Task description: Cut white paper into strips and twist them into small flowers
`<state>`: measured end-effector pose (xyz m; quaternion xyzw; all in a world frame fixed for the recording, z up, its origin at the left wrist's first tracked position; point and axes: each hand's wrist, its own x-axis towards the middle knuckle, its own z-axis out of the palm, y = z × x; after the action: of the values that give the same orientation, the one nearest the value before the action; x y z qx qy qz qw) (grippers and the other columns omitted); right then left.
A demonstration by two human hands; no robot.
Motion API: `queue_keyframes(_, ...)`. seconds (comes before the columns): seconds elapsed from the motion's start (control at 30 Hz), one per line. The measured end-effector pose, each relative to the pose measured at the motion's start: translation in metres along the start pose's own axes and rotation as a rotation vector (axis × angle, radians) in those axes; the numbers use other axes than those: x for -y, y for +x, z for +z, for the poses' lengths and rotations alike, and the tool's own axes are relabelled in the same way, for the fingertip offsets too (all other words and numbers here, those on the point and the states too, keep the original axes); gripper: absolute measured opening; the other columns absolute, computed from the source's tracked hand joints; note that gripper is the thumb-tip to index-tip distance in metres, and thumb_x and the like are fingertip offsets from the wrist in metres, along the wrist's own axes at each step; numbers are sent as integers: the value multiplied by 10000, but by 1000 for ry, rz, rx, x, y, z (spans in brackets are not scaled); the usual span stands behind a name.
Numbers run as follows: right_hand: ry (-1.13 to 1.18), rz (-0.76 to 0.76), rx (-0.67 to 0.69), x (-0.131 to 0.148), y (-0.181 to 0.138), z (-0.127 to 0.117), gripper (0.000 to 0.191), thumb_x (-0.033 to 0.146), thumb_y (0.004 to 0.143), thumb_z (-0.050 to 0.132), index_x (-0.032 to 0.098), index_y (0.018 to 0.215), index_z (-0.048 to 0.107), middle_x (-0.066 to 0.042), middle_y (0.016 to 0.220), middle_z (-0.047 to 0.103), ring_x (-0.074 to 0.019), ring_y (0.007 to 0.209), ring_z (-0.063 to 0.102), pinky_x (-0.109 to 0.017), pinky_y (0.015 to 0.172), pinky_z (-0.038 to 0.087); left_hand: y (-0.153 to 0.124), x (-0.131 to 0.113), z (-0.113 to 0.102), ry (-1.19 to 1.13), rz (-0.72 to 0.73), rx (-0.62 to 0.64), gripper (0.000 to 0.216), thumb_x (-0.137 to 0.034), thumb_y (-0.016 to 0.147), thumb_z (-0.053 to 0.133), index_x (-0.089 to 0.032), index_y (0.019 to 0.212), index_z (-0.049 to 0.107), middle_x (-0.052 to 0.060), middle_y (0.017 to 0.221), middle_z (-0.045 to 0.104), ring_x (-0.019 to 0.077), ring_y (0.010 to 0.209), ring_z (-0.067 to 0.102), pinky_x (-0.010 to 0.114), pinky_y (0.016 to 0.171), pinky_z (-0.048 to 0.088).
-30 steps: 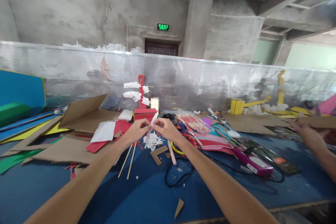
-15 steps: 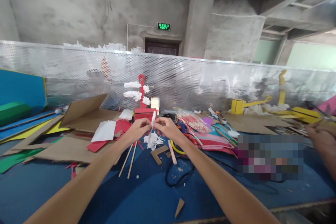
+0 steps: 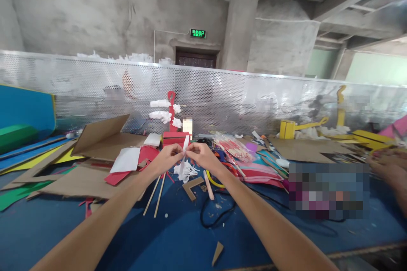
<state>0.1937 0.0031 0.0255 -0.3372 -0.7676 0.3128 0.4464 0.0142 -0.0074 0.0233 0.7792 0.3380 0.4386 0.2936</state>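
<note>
My left hand point(image 3: 168, 157) and my right hand point(image 3: 201, 155) meet above the blue table point(image 3: 165, 237), each pinching one side of a small white paper strip point(image 3: 184, 152) held upright between them. Just below the hands lies a bunch of fringed white paper point(image 3: 187, 171). Behind them stands a red cardboard model point(image 3: 172, 123) on a red box base, with white paper tufts stuck to its post.
Two wooden sticks point(image 3: 155, 194), a cardboard corner piece point(image 3: 193, 187), a black cable loop point(image 3: 218, 214) and cardboard sheets point(image 3: 98, 144) lie around. Coloured craft scraps point(image 3: 244, 161) pile to the right. Another person's hand point(image 3: 389, 169) is at the far right. A perforated metal screen point(image 3: 238, 97) backs the table.
My hands stay almost still, working the paper strip slightly. The other person's hand at the right has drawn back toward the edge.
</note>
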Motion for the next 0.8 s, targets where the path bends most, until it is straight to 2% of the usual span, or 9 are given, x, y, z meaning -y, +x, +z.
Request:
queue_keyframes(0.27, -58, -24, 4, -2, 1, 1, 131, 275, 786, 575, 148, 785, 603, 3, 608, 583, -82, 469, 500, -188, 466, 401, 1, 1, 1, 35, -12, -2, 203, -337, 810, 517, -155, 719, 511, -21, 612, 521, 114, 560, 507, 225, 542, 391)
queue_keyframes(0.53, -162, -120, -13, 2, -2, -1, 135, 273, 781, 579, 145, 801, 617, -21, 728, 631, -110, 588, 558, -208, 562, 439, 1, 1, 1, 71, -37, -17, 200, -323, 783, 519, -154, 676, 511, -22, 590, 512, 112, 538, 490, 214, 512, 357)
queue_keyframes(0.8, -150, -78, 10, 0, -1, 0, 151, 291, 801, 558, 145, 812, 594, -22, 717, 614, -111, 572, 565, -201, 523, 437, 1, 0, 0, 60, -18, -30, 170, -298, 780, 508, -154, 689, 516, -20, 603, 511, 113, 559, 495, 218, 538, 377)
